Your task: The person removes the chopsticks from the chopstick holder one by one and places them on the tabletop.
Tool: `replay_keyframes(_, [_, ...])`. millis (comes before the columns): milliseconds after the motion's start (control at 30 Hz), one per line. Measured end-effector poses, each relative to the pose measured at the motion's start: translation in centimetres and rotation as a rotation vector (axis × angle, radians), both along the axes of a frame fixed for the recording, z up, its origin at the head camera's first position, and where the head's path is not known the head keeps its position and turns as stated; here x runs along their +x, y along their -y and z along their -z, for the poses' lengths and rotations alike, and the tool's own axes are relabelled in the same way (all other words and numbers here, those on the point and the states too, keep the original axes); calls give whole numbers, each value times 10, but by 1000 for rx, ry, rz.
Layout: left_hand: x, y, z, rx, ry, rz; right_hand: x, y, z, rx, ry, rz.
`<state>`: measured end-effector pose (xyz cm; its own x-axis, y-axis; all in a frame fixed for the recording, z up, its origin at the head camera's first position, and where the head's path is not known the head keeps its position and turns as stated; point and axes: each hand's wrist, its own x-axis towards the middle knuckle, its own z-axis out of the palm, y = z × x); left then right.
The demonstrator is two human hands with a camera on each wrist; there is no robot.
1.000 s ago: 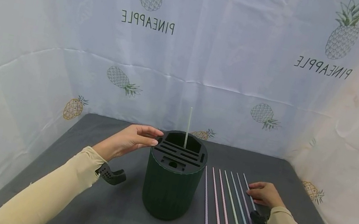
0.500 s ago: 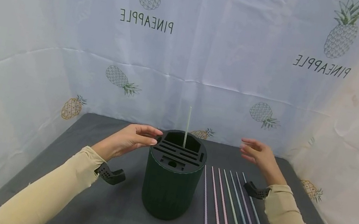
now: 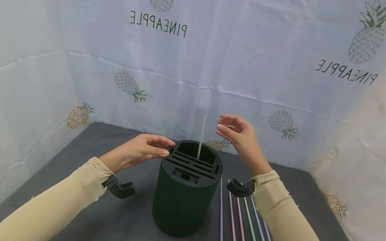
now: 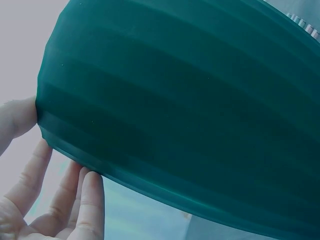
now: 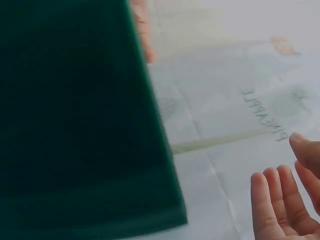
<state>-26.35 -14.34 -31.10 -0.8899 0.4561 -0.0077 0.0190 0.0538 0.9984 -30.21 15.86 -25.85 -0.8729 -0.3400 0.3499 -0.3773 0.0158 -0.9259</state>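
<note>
My left hand (image 3: 139, 150) touches the rim of a dark green utensil holder (image 3: 182, 204) with a black slotted top (image 3: 191, 164). In the left wrist view its thumb (image 4: 17, 120) meets the edge of the ribbed wall, and the fairly straight fingers (image 4: 90, 205) touch further along. One pale green stick (image 3: 202, 135) stands upright in the rear opening. My right hand (image 3: 240, 135), empty and with softly bent fingers, hovers just right of this stick's upper end. In the right wrist view the stick (image 5: 220, 142) appears beyond the holder's edge, apart from the fingers.
Several thin pastel sticks (image 3: 221, 216) lie side by side on the dark grey table (image 3: 111, 231), right of the holder; my right forearm covers part of the row. White curtains (image 3: 204, 53) with pineapple prints surround the table at the back and sides.
My right hand has risen from the rightmost lying stick and travelled left, empty, to beside the upright stick. The left hand and the holder have stayed put.
</note>
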Motion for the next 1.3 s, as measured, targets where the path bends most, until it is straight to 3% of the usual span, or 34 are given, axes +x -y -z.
replay_keyframes(267, [0,0,-1,1,5,2,-10,18,3,85,91,-54])
replay_keyframes(467, [0,-1,0,-3,6,-2,-12,23,8,236,82,-59])
replay_keyframes(800, [0,-1,0,-3,2,-5,-12,27,8,311,71,-71])
replay_keyframes(900, [0,-1,1,-5,2,-5,-8,26,4,230,74,-71])
replay_keyframes(1033, [-1,-1,1,-2,5,-4,0,20,-7,42,70,-75])
replay_keyframes(1300, [-1,0,1,-1,2,5,10,-8,-55,-432,-62,-68])
